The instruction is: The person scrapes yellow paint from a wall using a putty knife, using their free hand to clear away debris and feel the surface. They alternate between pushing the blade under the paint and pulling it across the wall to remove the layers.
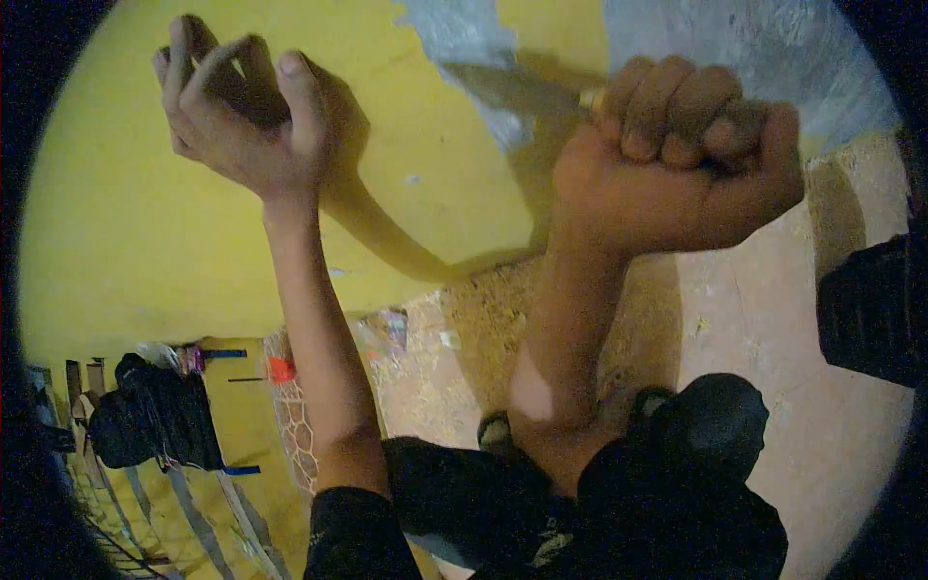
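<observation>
Right hand (677, 164) fists what seems a scraper (541, 92) against the wall (116, 222); left hand (242, 106) loosely curled, empty.

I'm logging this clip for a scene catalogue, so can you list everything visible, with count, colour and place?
wall: one, yellow, with a grey patch at the top right where paint is gone.
tool: one, greyish blade-like part against the wall, its end inside the right fist; exact kind unclear.
floor: one, pale sandy, right side.
dark bag: one, black, lower left by the wall.
small red thing: one, near the wall's base.
left hand: one, upper left, fingers curled, empty, by the wall.
right hand: one, upper right, closed grip on the tool.
</observation>
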`<move>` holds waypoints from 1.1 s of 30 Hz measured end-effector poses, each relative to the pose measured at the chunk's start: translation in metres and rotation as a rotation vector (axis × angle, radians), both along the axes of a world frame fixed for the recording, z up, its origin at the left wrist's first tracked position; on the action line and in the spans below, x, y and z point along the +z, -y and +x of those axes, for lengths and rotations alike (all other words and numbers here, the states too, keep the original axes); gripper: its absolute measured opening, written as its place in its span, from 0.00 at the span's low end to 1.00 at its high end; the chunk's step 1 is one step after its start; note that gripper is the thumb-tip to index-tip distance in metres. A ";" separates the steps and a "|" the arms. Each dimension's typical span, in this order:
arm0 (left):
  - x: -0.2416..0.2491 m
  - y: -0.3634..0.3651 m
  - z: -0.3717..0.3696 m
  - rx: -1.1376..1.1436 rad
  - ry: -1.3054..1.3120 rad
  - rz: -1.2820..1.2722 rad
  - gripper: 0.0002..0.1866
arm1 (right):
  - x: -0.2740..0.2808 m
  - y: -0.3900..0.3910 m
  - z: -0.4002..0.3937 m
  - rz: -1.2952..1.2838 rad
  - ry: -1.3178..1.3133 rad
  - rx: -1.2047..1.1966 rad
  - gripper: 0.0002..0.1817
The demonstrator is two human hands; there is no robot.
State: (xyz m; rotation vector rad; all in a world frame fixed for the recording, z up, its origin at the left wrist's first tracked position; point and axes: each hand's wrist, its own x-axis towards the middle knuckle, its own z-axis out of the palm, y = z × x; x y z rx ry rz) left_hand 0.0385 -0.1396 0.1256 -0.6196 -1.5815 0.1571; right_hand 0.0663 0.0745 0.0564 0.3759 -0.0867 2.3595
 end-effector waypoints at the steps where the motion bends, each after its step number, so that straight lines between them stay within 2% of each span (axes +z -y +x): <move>1: 0.004 0.005 0.005 0.186 -0.065 -0.109 0.21 | 0.002 -0.006 0.000 0.089 0.002 -0.055 0.20; 2: 0.005 0.005 -0.001 0.194 -0.034 -0.102 0.21 | 0.002 -0.013 0.001 0.181 0.006 -0.107 0.20; 3: 0.003 0.003 -0.014 -0.092 -0.036 -0.016 0.22 | -0.002 -0.024 0.002 0.151 -0.080 -0.093 0.18; 4: -0.002 0.002 -0.019 -0.374 -0.036 0.086 0.22 | -0.010 -0.024 0.009 0.173 -0.045 -0.082 0.18; 5: 0.001 0.014 -0.016 -0.364 0.000 0.122 0.22 | -0.027 -0.046 0.007 0.178 0.002 -0.080 0.18; 6: 0.009 0.041 -0.014 -0.095 0.115 0.054 0.22 | -0.055 -0.095 -0.018 0.185 0.042 -0.080 0.18; 7: 0.008 0.054 -0.011 0.170 0.234 -0.024 0.23 | -0.061 -0.096 -0.012 0.191 0.078 -0.081 0.18; 9: -0.004 0.053 -0.005 0.203 0.226 -0.041 0.22 | -0.061 -0.095 -0.001 0.189 0.110 -0.086 0.18; 16: -0.022 0.048 0.029 0.378 0.083 -0.440 0.19 | -0.069 -0.095 0.025 0.087 0.226 -0.114 0.20; 17: -0.020 0.060 0.028 0.389 0.093 -0.437 0.19 | -0.072 -0.096 0.020 0.068 0.239 -0.114 0.20; 19: -0.015 0.095 0.017 0.417 -0.026 -0.406 0.27 | -0.074 -0.092 0.019 0.047 0.246 -0.106 0.20; 21: -0.014 0.098 0.011 0.419 -0.077 -0.371 0.28 | -0.081 -0.093 0.021 0.414 0.054 -0.322 0.18; 22: -0.009 0.097 0.007 0.412 -0.136 -0.338 0.30 | -0.084 -0.095 0.023 0.406 0.050 -0.329 0.18; 23: -0.007 0.097 0.006 0.404 -0.160 -0.348 0.30 | -0.083 -0.098 0.025 0.295 0.083 -0.184 0.19; 24: -0.008 0.084 0.012 0.374 -0.091 -0.249 0.27 | -0.078 -0.098 0.025 0.174 0.092 -0.041 0.21; 26: -0.007 0.048 0.017 0.250 0.000 -0.057 0.26 | -0.079 -0.091 0.030 0.217 0.075 -0.004 0.19; 27: -0.009 0.033 0.022 0.155 0.005 0.008 0.29 | -0.081 -0.087 0.032 0.169 0.092 -0.022 0.20; 28: -0.004 0.037 0.020 0.024 0.027 -0.075 0.31 | -0.082 -0.081 0.032 0.121 0.111 -0.033 0.20; 29: 0.000 0.033 0.015 -0.142 0.037 -0.027 0.27 | -0.077 -0.075 0.032 0.061 0.056 -0.030 0.21; 30: 0.001 0.032 0.018 -0.097 -0.020 -0.024 0.26 | -0.069 -0.068 0.034 0.006 0.011 -0.020 0.21; 31: 0.000 0.028 0.026 0.002 0.056 0.026 0.26 | -0.056 -0.062 0.033 -0.015 -0.032 -0.045 0.21; 33: -0.006 0.023 0.022 0.012 0.039 0.076 0.26 | -0.031 -0.052 0.034 -0.080 0.020 -0.044 0.20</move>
